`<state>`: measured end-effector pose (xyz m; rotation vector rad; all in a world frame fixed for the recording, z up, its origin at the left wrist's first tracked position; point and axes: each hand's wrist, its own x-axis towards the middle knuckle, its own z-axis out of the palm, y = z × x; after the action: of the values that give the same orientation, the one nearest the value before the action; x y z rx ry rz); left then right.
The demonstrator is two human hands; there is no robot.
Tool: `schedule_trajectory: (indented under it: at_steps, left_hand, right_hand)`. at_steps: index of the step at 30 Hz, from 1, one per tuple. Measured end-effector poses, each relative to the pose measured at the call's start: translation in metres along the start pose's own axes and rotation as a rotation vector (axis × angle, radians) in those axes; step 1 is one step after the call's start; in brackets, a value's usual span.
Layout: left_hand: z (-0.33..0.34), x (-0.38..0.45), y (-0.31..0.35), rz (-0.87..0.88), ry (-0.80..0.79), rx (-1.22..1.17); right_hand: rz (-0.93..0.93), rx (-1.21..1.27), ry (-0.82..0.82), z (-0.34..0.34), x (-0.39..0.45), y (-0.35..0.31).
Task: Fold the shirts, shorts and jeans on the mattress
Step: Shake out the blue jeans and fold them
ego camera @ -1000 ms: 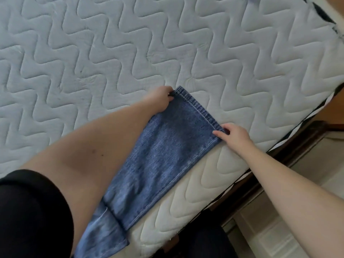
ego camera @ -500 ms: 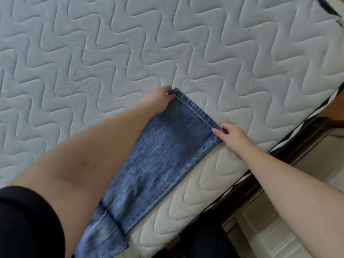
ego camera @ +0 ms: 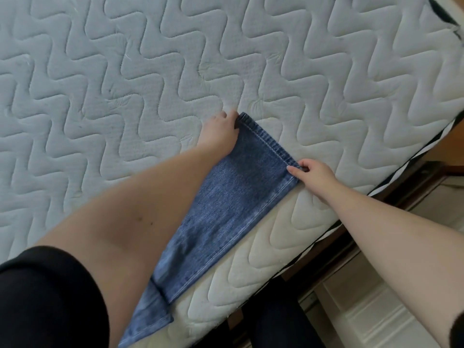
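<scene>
With fingers pinched on the far corner of the hem, the left hand (ego camera: 221, 133) holds one end of the blue denim jeans (ego camera: 226, 209); the right hand (ego camera: 315, 175) pinches the hem's other corner, thumb on top. Hem edge runs straight between both hands. Jeans lie flat as a long folded strip on the white quilted zigzag-stitched mattress (ego camera: 125, 84), near its front edge, a lower layer showing at the near end. Black sleeve (ego camera: 47, 300) covers the left upper arm. Dark wooden bed frame (ego camera: 391, 194) shows beside the mattress edge at right.
</scene>
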<state>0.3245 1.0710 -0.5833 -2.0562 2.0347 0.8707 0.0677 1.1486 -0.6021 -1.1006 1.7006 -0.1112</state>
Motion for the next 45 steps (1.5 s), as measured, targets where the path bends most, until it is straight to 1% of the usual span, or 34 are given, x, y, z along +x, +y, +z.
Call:
schedule_trajectory:
  at_steps: [3, 5, 6, 7, 9, 10, 11, 12, 13, 14, 15, 16, 19, 22, 24, 27, 29, 30, 32, 33, 35, 36, 39, 41, 43, 45]
  left_hand:
    - [-0.008, -0.041, -0.015, -0.008, 0.124, 0.005]
    - [-0.011, -0.074, -0.035, -0.009, 0.157, -0.007]
    - [-0.012, -0.092, -0.048, -0.008, 0.162, -0.026]
    - [-0.012, -0.109, -0.062, -0.014, 0.169, -0.058]
    - [-0.008, -0.147, -0.092, -0.048, 0.194, -0.128]
    - [-0.006, -0.167, -0.108, -0.073, 0.206, -0.153]
    - [-0.002, -0.188, -0.124, -0.104, 0.212, -0.175]
    - [0.003, -0.209, -0.14, -0.138, 0.212, -0.194]
    - [0.008, -0.23, -0.155, -0.172, 0.207, -0.211]
    - [0.014, -0.252, -0.169, -0.205, 0.2, -0.226]
    - [0.02, -0.273, -0.183, -0.232, 0.194, -0.235]
    - [0.026, -0.294, -0.196, -0.253, 0.189, -0.24]
    - [0.043, -0.353, -0.231, -0.301, 0.205, -0.225]
    - [0.058, -0.405, -0.267, -0.379, 0.198, -0.111]
    - [0.069, -0.435, -0.289, -0.504, 0.16, -0.033]
    - [0.085, -0.471, -0.318, -0.69, 0.106, -0.004]
    - [0.09, -0.486, -0.332, -0.777, 0.076, -0.078]
    - [0.091, -0.49, -0.339, -0.79, 0.074, -0.143]
    - [0.089, -0.49, -0.351, -0.741, 0.105, -0.213]
    - [0.085, -0.487, -0.357, -0.689, 0.124, -0.184]
    - [0.079, -0.473, -0.367, -0.572, 0.144, -0.05]
    - [0.075, -0.464, -0.371, -0.518, 0.136, 0.015]
    - [0.062, -0.444, -0.379, -0.406, 0.041, 0.144]
    - [0.055, -0.439, -0.381, -0.352, 0.034, 0.193]
    - [0.047, -0.444, -0.376, -0.303, 0.08, 0.113]
    - [0.037, -0.457, -0.364, -0.261, 0.132, -0.093]
  right_hand:
    - [0.115, -0.014, 0.028, 0.001, 0.003, -0.013]
    - [0.167, -0.102, 0.076, 0.008, 0.001, -0.02]
    - [0.185, -0.149, 0.13, 0.014, -0.001, -0.023]
    - [0.211, -0.202, 0.217, 0.02, -0.007, -0.024]
    - [0.287, -0.315, 0.447, 0.033, -0.029, -0.028]
    - [0.274, -0.365, 0.558, 0.042, -0.044, -0.03]
    - [0.201, -0.416, 0.639, 0.053, -0.058, -0.031]
    - [0.078, -0.478, 0.677, 0.067, -0.072, -0.031]
    - [-0.068, -0.549, 0.664, 0.083, -0.087, -0.031]
    - [-0.205, -0.612, 0.602, 0.104, -0.103, -0.032]
    - [-0.31, -0.65, 0.514, 0.126, -0.119, -0.033]
    - [-0.377, -0.669, 0.424, 0.149, -0.133, -0.034]
    - [-0.422, -0.684, 0.19, 0.218, -0.17, -0.042]
    - [-0.458, -0.674, -0.005, 0.281, -0.202, -0.052]
    - [-0.52, -0.709, -0.091, 0.317, -0.223, -0.059]
    - [-0.623, -0.787, -0.172, 0.362, -0.255, -0.066]
    - [-0.651, -0.787, -0.259, 0.385, -0.275, -0.071]
    - [-0.669, -0.801, -0.299, 0.395, -0.284, -0.072]
    - [-0.687, -0.852, -0.363, 0.412, -0.301, -0.073]
    - [-0.669, -0.852, -0.403, 0.419, -0.307, -0.073]
    - [-0.587, -0.818, -0.485, 0.427, -0.316, -0.075]
    - [-0.542, -0.799, -0.498, 0.43, -0.32, -0.075]
    - [-0.429, -0.796, -0.503, 0.432, -0.329, -0.078]
    - [-0.39, -0.797, -0.509, 0.432, -0.333, -0.078]
    - [-0.334, -0.679, -0.533, 0.433, -0.338, -0.081]
    - [-0.277, -0.453, -0.554, 0.433, -0.343, -0.082]
